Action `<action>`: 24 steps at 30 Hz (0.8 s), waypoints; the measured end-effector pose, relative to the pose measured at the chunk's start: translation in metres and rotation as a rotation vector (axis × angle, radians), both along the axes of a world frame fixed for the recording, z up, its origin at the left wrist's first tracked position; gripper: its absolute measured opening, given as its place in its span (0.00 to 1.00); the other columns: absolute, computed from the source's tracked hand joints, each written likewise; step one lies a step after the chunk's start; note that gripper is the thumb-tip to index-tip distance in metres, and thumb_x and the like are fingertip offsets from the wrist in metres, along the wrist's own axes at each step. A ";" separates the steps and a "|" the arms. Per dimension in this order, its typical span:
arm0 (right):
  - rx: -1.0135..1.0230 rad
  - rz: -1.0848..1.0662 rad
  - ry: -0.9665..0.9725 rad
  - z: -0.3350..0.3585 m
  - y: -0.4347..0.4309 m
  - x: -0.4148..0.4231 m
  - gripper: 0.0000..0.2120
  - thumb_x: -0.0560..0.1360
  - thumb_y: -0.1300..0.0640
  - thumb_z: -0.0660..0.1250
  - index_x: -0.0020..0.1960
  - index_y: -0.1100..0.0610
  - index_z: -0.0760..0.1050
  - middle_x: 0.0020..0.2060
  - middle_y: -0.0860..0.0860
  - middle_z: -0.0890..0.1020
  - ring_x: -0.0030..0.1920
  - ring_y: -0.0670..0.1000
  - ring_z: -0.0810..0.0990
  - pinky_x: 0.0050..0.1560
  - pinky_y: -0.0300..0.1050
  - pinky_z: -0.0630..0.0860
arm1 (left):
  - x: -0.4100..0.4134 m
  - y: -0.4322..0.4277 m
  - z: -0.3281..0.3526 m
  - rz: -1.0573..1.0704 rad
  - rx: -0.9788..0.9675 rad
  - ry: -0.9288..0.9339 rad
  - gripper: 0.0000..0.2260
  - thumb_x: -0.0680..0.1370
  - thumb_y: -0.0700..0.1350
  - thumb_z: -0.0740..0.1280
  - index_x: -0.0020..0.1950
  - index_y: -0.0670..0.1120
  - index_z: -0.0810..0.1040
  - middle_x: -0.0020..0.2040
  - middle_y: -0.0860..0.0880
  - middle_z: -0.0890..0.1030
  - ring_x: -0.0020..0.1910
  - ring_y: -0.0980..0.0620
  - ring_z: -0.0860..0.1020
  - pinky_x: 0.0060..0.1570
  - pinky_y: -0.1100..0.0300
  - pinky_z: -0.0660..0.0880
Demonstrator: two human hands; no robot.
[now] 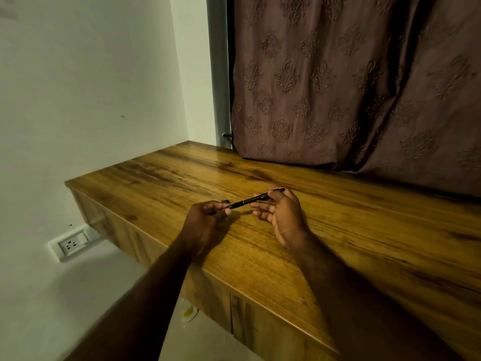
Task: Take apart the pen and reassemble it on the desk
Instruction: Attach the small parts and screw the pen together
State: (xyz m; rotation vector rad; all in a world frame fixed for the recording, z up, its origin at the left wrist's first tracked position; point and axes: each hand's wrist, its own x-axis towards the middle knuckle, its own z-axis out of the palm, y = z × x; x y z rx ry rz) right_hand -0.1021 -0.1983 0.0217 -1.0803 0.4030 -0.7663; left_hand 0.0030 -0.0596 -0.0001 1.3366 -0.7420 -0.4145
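Left hand (205, 217) and right hand (279, 216) above the wooden bench (364, 230), fingers of each pinching opposite ends of the black pen (250, 200), held level just over the bench, curtain (351, 82) behind.

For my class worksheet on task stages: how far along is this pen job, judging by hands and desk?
Done: nothing visibly; no loose parts lie on the desk. In hand: the pen looks whole, held above the desk by the left hand at one end and the right hand at the other. Left: apparently taking it apart, then reassembling, unless that has already happened.
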 end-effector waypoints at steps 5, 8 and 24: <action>-0.072 -0.125 -0.002 -0.003 0.001 0.003 0.15 0.78 0.67 0.61 0.61 0.57 0.63 0.45 0.59 0.81 0.40 0.51 0.84 0.33 0.42 0.79 | -0.011 0.005 0.006 0.038 0.118 -0.081 0.07 0.75 0.33 0.68 0.50 0.31 0.80 0.40 0.43 0.83 0.35 0.58 0.81 0.34 0.69 0.75; -0.150 -0.148 0.016 -0.003 0.005 0.003 0.19 0.79 0.66 0.61 0.65 0.52 0.61 0.45 0.58 0.81 0.38 0.49 0.84 0.34 0.42 0.81 | -0.018 0.007 0.004 0.053 0.139 -0.116 0.05 0.75 0.32 0.68 0.48 0.31 0.79 0.36 0.47 0.83 0.32 0.61 0.81 0.32 0.71 0.75; -0.264 -0.296 0.032 0.009 -0.004 -0.008 0.29 0.75 0.69 0.66 0.69 0.49 0.60 0.41 0.57 0.81 0.30 0.48 0.84 0.30 0.43 0.81 | -0.027 0.012 0.015 0.081 0.167 0.030 0.04 0.74 0.34 0.69 0.49 0.38 0.81 0.38 0.47 0.84 0.34 0.59 0.83 0.31 0.68 0.77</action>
